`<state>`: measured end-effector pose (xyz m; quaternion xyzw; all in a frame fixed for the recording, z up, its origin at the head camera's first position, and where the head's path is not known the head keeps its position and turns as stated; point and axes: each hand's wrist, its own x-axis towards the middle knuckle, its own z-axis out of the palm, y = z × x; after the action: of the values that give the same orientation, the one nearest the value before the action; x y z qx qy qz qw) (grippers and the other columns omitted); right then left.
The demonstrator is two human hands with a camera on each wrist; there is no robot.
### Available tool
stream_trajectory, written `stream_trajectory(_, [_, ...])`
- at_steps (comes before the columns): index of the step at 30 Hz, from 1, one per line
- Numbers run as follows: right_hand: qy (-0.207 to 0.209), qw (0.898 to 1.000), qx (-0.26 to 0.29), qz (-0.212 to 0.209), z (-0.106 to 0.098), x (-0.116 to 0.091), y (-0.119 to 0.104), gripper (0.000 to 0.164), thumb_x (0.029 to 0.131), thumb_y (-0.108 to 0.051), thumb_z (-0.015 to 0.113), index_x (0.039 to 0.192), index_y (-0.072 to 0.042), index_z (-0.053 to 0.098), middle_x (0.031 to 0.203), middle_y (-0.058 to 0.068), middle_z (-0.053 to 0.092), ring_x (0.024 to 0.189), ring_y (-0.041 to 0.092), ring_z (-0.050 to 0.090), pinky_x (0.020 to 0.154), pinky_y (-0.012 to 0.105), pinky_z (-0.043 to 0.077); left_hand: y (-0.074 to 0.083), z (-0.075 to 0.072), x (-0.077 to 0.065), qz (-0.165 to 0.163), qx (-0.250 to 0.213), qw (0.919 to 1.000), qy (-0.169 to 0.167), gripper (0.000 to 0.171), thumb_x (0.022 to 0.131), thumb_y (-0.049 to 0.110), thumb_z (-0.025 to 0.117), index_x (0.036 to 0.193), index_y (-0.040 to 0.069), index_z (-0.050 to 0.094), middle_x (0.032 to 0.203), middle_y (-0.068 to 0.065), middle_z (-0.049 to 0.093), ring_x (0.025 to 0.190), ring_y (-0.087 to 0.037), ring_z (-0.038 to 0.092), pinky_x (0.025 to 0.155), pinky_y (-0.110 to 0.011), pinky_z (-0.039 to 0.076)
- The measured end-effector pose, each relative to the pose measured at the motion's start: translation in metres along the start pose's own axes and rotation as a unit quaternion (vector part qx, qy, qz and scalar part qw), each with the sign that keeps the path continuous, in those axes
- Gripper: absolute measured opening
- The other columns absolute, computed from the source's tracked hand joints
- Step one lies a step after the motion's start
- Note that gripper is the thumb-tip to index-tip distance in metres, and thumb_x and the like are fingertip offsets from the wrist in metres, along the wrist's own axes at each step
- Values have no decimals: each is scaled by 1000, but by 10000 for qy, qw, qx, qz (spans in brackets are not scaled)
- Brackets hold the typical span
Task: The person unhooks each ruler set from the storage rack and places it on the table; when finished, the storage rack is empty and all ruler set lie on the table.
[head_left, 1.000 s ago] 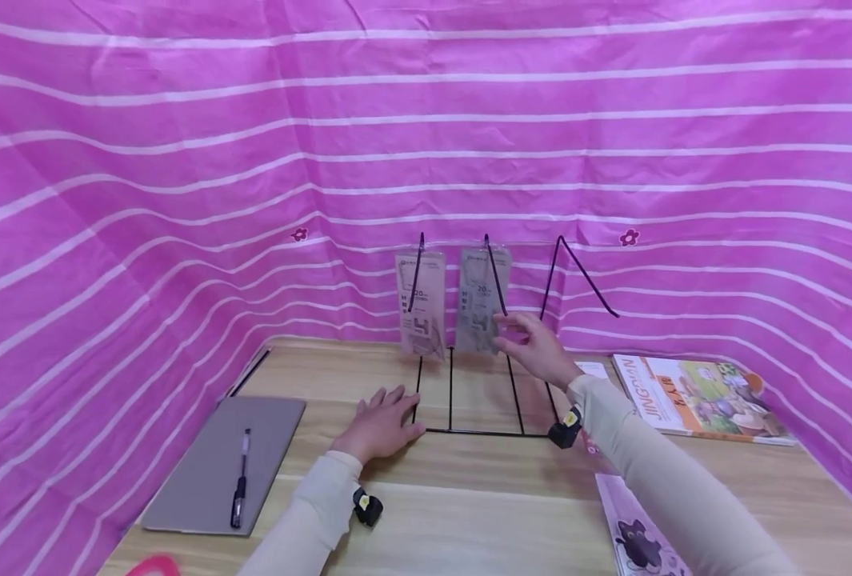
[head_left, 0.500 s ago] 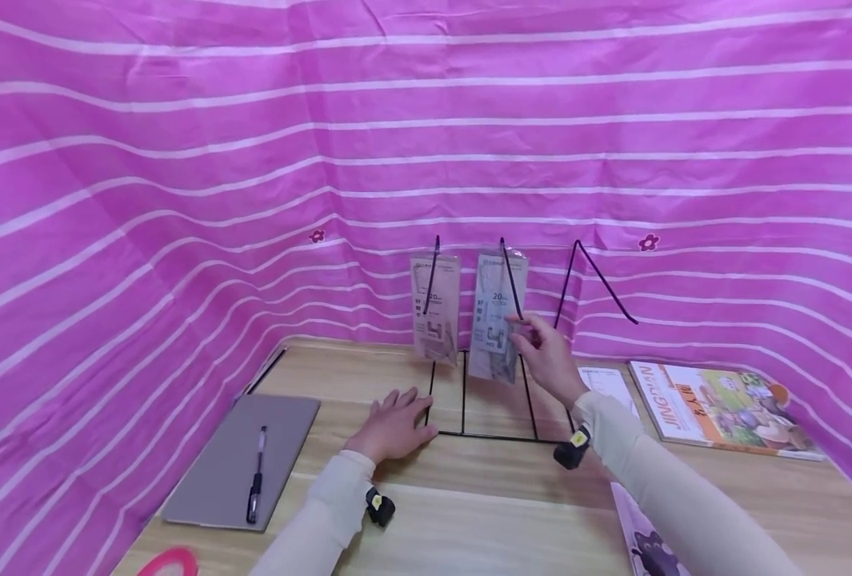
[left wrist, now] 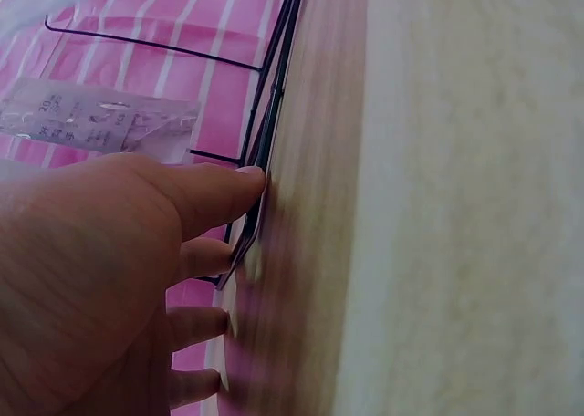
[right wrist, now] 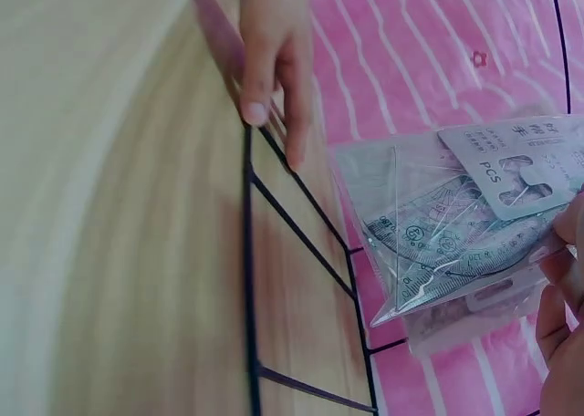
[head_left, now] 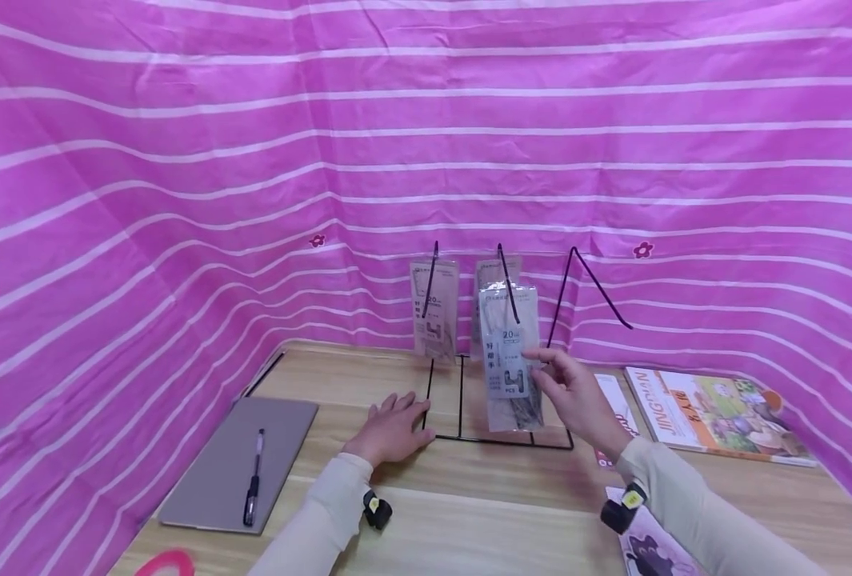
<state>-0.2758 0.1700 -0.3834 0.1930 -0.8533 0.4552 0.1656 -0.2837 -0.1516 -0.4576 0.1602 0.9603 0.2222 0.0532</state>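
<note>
Packet point(head_left: 510, 364) is in our R hand point(head_left: 577, 394), thumb & fingers clamped on its R edge; mid hook point(head_left: 510, 290) crosses its upper front. Just behind the grip we see 2nd packet point(head_left: 488, 272); beyond, to L, 3rd packet point(head_left: 440, 320). L of grip, our L hand point(head_left: 388, 430), fingers apart, touches the rack point(head_left: 483, 441) base. R of grip: book point(head_left: 724, 416). Far L: pen point(head_left: 254, 484) on notebook point(head_left: 213, 464).

A curtained desk nook — striped pink cloth point(head_left: 426, 104) around a wood-grain tabletop point(head_left: 483, 536), magazine point(head_left: 721, 416), pen point(head_left: 254, 478).
</note>
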Motion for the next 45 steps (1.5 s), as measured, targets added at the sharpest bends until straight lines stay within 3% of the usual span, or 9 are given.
stream_trajectory(8, [-55,9999,-104,-41,-16,-40,-12,32,104,-1,61,133,-14,68,110,10,75,86,9,66,73,24,58,-2,4,-1,-48,31,9999,-98,65,104,51,59,159,19,47,172,-16,32,159,-50,23,125,-77,14])
stream_trajectory(17, [87,9988,-102,-464,-33,-78,-19,33,101,4,63,128,-12,70,90,1,68,73,7,61,59,26,55,-4,8,0,-12,-30,9999,-126,65,104,51,59,159,19,47,171,-17,33,158,-51,23,124,-78,14])
stream_trajectory(22, [-57,9989,-150,-448,-47,-100,-28,34,101,1,65,132,-12,69,94,-4,71,79,6,65,64,24,57,-7,3,1,0,54,10000,-48,64,105,50,58,160,18,47,171,-17,32,158,-52,22,123,-79,13])
stream_trajectory(25, [-443,9989,-129,22,-56,-115,-26,33,101,-5,67,133,-11,68,99,-4,74,75,7,65,60,24,56,-8,-3,1,-29,107,9999,-2,64,105,49,58,160,18,46,172,-18,32,158,-52,22,123,-80,12])
stream_trajectory(27, [-910,9933,49,706,-60,-127,-23,34,101,-12,69,135,-11,67,101,-3,75,75,7,64,60,25,56,-8,-7,1,-60,126,9999,-6,64,105,48,58,160,18,46,172,-18,31,158,-52,21,123,-80,12])
stream_trajectory(32, [-2015,9557,573,2067,-59,-151,-8,38,101,-17,70,135,-2,64,99,4,70,78,5,58,66,22,52,-11,-10,0,-115,111,9998,-67,64,105,47,57,161,17,45,172,-18,30,158,-53,20,123,-80,10])
stream_trajectory(35, [-2246,9484,535,2174,-53,-158,0,36,100,-15,70,132,1,65,96,7,68,79,5,57,67,21,51,-11,-8,0,-107,92,9999,-95,64,105,48,57,161,18,45,172,-18,30,158,-53,20,123,-80,10])
stream_trajectory(41, [-2109,9541,-897,1930,-39,-166,7,30,94,-26,79,120,-11,73,91,-6,64,79,0,52,68,19,47,-7,-2,4,-47,33,9999,-141,65,105,50,57,161,19,44,173,-17,29,159,-52,19,124,-79,9])
stream_trajectory(45, [-1980,9457,-2089,1511,-36,-167,6,26,90,-30,83,113,-21,75,83,-15,57,75,-3,48,66,20,44,-1,-3,5,-26,1,9999,-153,65,105,50,57,162,20,43,174,-16,27,160,-51,18,125,-78,8])
